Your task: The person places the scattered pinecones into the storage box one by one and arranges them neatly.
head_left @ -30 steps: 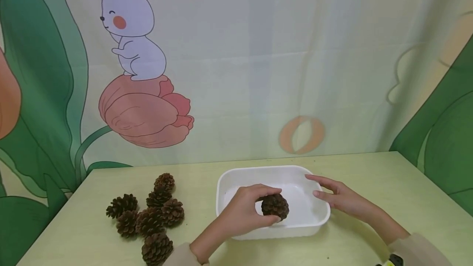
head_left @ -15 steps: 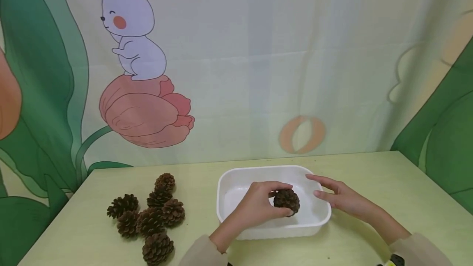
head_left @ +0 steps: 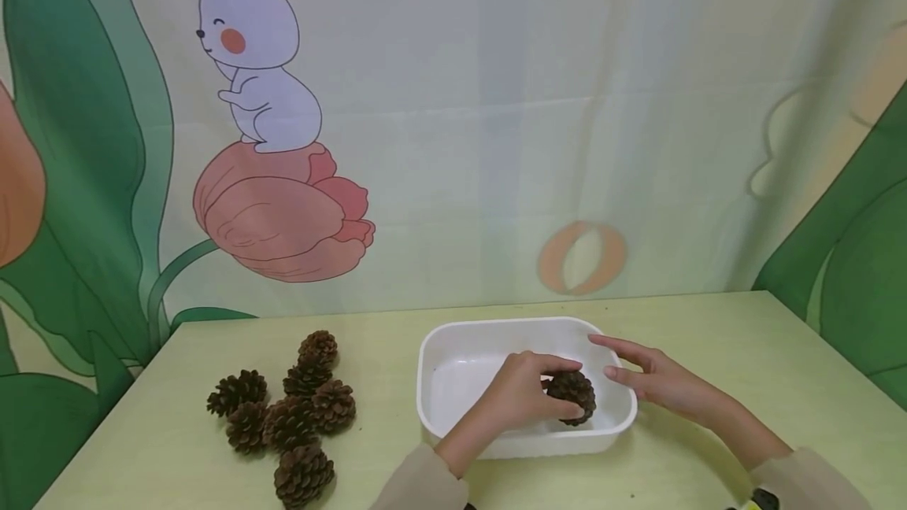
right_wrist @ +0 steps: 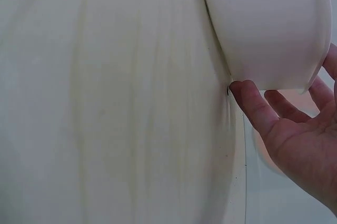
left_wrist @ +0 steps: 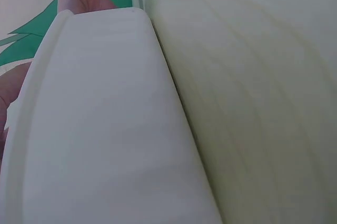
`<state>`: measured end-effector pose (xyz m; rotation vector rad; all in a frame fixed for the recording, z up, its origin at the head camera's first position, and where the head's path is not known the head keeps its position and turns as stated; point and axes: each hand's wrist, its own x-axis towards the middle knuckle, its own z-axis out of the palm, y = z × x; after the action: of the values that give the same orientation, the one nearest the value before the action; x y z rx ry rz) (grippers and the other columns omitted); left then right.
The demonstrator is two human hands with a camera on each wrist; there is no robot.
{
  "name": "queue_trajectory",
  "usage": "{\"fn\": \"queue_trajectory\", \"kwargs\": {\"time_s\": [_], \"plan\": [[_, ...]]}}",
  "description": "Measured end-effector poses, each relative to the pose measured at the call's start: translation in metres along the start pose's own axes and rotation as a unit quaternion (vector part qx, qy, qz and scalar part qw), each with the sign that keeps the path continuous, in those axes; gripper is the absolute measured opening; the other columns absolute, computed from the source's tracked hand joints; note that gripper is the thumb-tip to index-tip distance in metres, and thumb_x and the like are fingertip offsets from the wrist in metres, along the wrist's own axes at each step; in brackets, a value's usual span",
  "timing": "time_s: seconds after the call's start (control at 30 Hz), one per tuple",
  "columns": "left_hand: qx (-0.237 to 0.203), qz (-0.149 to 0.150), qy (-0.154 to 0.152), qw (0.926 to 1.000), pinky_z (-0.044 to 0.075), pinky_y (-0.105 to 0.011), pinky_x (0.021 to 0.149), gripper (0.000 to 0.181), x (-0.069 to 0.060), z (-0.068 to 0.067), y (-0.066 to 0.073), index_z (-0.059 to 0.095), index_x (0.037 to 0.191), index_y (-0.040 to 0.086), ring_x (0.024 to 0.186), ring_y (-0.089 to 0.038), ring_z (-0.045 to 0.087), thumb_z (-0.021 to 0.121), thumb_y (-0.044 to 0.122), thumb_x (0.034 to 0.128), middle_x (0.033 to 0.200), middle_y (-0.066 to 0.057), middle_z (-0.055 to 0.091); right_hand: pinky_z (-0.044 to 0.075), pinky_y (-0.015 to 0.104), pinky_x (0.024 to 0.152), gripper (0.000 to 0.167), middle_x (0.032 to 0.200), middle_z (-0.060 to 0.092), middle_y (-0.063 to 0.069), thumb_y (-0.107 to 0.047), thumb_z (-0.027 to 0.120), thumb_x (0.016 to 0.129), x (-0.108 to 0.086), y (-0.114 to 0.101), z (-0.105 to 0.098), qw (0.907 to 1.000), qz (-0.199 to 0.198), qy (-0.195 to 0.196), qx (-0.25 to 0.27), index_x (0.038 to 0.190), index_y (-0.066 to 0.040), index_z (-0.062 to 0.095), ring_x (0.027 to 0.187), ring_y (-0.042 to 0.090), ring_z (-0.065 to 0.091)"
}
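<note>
Green printed leaves (head_left: 78,101) occupy the far left of a fabric backdrop (head_left: 453,140); beside them, a white rabbit (head_left: 272,101) sits on a pink tulip (head_left: 276,211). Below, seven brown pine cones (head_left: 288,423) lie clustered on the pale tabletop (head_left: 383,384). To their right, well apart, stands a white rectangular tub (head_left: 453,396) with rounded corners; its long outer wall fills much of the left wrist view. The left hand (head_left: 526,396), reaching over the near rim from a beige sleeve (head_left: 418,486), grips a single pine cone (head_left: 575,397) within the tub's outline, toward its right end. The fingers are parted to the cone's width: thumb along the near side, forefinger across the far side, the scaly body between them and projecting rightward. Whether it touches the tub's floor cannot be determined. At the tub's right end, the right hand (head_left: 655,376) has its fingers extended and spread, thumb at the rim; the right wrist view shows fingers against the outer wall.
</note>
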<state>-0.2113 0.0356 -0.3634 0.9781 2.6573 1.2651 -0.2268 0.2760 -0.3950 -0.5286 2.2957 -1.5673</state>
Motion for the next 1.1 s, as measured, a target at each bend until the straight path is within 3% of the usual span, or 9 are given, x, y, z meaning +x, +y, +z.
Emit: {"fn": "queue_trajectory", "kwargs": {"time_s": [0.17, 0.47, 0.63, 0.77, 1.1], "plan": [[0.026, -0.013, -0.003, 0.9996, 0.046, -0.013, 0.077, 0.046, 0.005, 0.007, 0.002, 0.067, 0.111, 0.013, 0.094, -0.005, 0.058, 0.08, 0.019, 0.0673, 0.105, 0.003, 0.067, 0.052, 0.031, 0.08, 0.055, 0.146, 0.013, 0.027, -0.02, 0.05, 0.094, -0.001, 0.0, -0.001, 1.0, -0.003, -0.002, -0.001, 0.143, -0.008, 0.027, 0.113, 0.03, 0.049], [0.07, -0.026, -0.013, 0.9971, 0.044, -0.015, 0.082, 0.046, 0.014, 0.02, 0.007, 0.068, 0.11, 0.017, 0.095, -0.003, 0.057, 0.081, 0.023, 0.0657, 0.102, 0.009, 0.067, 0.052, 0.028, 0.077, 0.055, 0.146, 0.014, 0.025, -0.021, 0.05, 0.094, -0.001, 0.0, -0.002, 0.9998, -0.001, 0.003, -0.02, 0.143, -0.008, 0.028, 0.107, 0.012, 0.05], [0.1, -0.02, -0.017, 0.9946, 0.043, -0.015, 0.085, 0.046, 0.016, 0.024, 0.01, 0.069, 0.109, 0.017, 0.097, -0.004, 0.057, 0.082, 0.025, 0.0653, 0.101, 0.01, 0.067, 0.051, 0.026, 0.078, 0.055, 0.146, 0.015, 0.025, -0.022, 0.05, 0.094, -0.001, -0.002, -0.001, 0.9996, -0.006, 0.0, -0.027, 0.143, -0.008, 0.028, 0.108, 0.014, 0.049], [0.116, -0.013, -0.024, 0.9929, 0.043, -0.015, 0.083, 0.047, 0.017, 0.026, 0.012, 0.069, 0.108, 0.016, 0.096, -0.004, 0.057, 0.082, 0.026, 0.0648, 0.1, 0.01, 0.067, 0.05, 0.025, 0.079, 0.055, 0.146, 0.015, 0.025, -0.023, 0.049, 0.095, -0.001, -0.003, -0.001, 0.9995, -0.004, -0.001, -0.03, 0.143, -0.009, 0.028, 0.106, 0.008, 0.049], [0.117, 0.001, -0.037, 0.9924, 0.042, -0.01, 0.076, 0.042, 0.021, 0.03, 0.014, 0.071, 0.102, 0.014, 0.085, 0.001, 0.058, 0.083, 0.025, 0.0633, 0.092, 0.012, 0.069, 0.049, 0.023, 0.078, 0.055, 0.145, 0.019, 0.026, -0.021, 0.051, 0.094, -0.002, -0.003, -0.001, 0.9994, -0.012, 0.004, -0.034, 0.143, -0.008, 0.029, 0.102, 0.008, 0.051]]}}
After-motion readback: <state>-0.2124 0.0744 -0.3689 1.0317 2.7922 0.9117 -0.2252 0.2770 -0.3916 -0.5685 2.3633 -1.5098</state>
